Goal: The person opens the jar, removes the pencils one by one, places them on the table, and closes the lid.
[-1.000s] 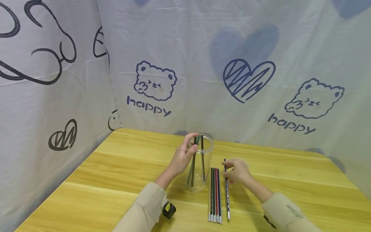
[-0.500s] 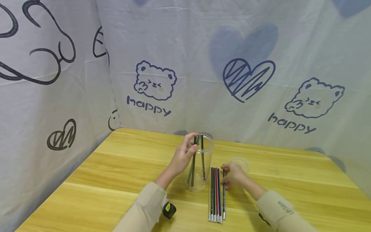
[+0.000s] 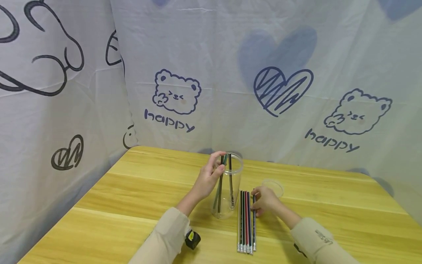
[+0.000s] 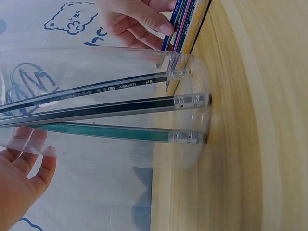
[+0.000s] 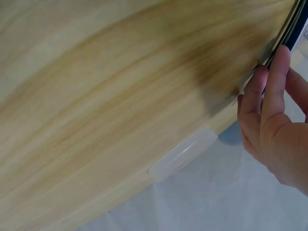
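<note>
A clear plastic jar (image 3: 236,185) stands upright on the table, and my left hand (image 3: 207,179) grips it near the rim. In the left wrist view, two dark pencils (image 4: 139,104) and a green pencil (image 4: 110,131) lean inside the jar, eraser ends at its base. Right of the jar, several pencils (image 3: 244,222) lie side by side in a row, silver ferrules toward me. My right hand (image 3: 266,201) pinches a dark blue pencil (image 3: 254,233) near its far end. That pencil lies along the row's right side; the fingers partly hide it.
A clear round lid (image 3: 276,186) lies on the table behind my right hand. The wooden table (image 3: 132,190) reaches back to a white printed cloth (image 3: 224,121). A black strapped device (image 3: 192,239) sits at my left wrist.
My right hand has moved left with the dark blue pencil, bringing it from apart to alongside the row. More of the lid shows now. My left hand and the jar have stayed put.
</note>
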### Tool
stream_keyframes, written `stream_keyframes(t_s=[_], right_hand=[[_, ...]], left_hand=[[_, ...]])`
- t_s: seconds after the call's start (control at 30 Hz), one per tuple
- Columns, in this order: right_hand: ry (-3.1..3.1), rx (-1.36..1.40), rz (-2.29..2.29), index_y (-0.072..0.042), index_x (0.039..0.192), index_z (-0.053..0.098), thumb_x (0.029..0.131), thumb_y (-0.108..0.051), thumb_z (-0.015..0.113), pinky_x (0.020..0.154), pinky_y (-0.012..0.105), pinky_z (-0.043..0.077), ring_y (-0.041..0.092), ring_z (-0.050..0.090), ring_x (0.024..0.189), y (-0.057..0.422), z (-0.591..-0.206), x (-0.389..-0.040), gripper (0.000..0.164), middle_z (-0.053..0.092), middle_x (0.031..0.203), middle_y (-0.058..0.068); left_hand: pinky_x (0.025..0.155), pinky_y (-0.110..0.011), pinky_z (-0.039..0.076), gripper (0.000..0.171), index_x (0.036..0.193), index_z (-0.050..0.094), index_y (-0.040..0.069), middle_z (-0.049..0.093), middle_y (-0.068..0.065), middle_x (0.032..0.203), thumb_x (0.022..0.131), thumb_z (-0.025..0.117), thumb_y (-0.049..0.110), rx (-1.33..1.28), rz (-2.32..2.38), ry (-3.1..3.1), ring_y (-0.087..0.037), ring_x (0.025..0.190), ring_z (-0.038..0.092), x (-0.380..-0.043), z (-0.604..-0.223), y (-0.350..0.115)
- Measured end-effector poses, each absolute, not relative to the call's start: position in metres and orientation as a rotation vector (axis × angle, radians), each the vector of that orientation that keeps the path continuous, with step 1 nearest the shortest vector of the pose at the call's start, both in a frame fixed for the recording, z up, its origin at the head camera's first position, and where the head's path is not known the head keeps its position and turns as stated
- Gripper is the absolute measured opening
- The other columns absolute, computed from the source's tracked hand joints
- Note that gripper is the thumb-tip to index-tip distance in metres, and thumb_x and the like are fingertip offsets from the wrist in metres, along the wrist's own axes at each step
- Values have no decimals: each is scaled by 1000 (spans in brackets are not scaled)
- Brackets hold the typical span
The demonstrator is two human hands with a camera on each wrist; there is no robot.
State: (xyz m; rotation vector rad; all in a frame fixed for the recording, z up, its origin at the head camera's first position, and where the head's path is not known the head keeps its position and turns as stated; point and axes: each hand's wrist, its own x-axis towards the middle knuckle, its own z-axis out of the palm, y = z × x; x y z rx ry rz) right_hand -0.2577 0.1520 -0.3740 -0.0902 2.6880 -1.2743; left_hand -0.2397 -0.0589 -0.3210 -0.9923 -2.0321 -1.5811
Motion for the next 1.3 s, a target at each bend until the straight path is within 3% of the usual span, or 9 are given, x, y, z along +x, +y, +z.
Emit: stream_keyframes(t_s=[0.27, 0.43, 0.57, 0.87, 1.03, 1.23, 1.3], right_hand=[[2673, -83, -1304, 14, 103, 48, 69, 19, 63, 48, 30, 50, 21, 56, 49, 152, -374, -258, 37, 52, 89, 21], [2648, -76, -1332, 15, 105, 48, 71, 19, 61, 48, 32, 50, 24, 57, 53, 152, -374, -258, 37, 50, 94, 25], [2684, -95, -1335, 13, 106, 49, 76, 10, 61, 47, 32, 50, 24, 56, 56, 153, -369, -258, 32, 52, 96, 23], [2951, -409, -1305, 9, 103, 56, 86, -6, 58, 51, 35, 49, 25, 57, 69, 152, -343, -256, 23, 60, 87, 14], [3099, -567, -1326, 5, 100, 60, 88, -9, 56, 61, 32, 48, 23, 58, 76, 146, -324, -256, 19, 63, 89, 14], [3095, -807, -1511, 5, 104, 61, 89, -5, 53, 47, 24, 44, 22, 52, 64, 135, -292, -254, 20, 63, 90, 16], [3110, -900, -1473, 5, 108, 60, 91, -4, 49, 50, 24, 43, 22, 51, 64, 131, -284, -252, 22, 62, 96, 18]], left_hand=[[55, -23, 33, 66, 125, 36, -3, 52, -17, 84, 91, 30, 54, -986, -1584, -2035, -11, 66, 40, -239, -320, -59], [56, -24, 34, 65, 125, 35, -2, 52, -26, 87, 91, 30, 53, -988, -1591, -2043, -21, 68, 43, -238, -319, -59], [57, -25, 34, 65, 125, 35, -2, 52, -29, 89, 92, 30, 53, -984, -1589, -2053, -23, 69, 43, -237, -318, -59], [54, -23, 33, 62, 127, 35, -2, 54, -21, 89, 92, 31, 50, -966, -1576, -2064, -10, 65, 40, -236, -317, -59], [54, -24, 33, 64, 127, 34, -2, 53, -23, 90, 92, 30, 52, -967, -1580, -2071, -10, 66, 39, -235, -318, -59], [54, -24, 33, 67, 127, 34, -2, 53, -25, 89, 91, 29, 54, -971, -1585, -2070, -15, 66, 40, -235, -318, -59], [54, -24, 33, 68, 127, 34, -2, 53, -23, 88, 91, 29, 55, -974, -1580, -2068, -14, 66, 40, -235, -318, -59]])
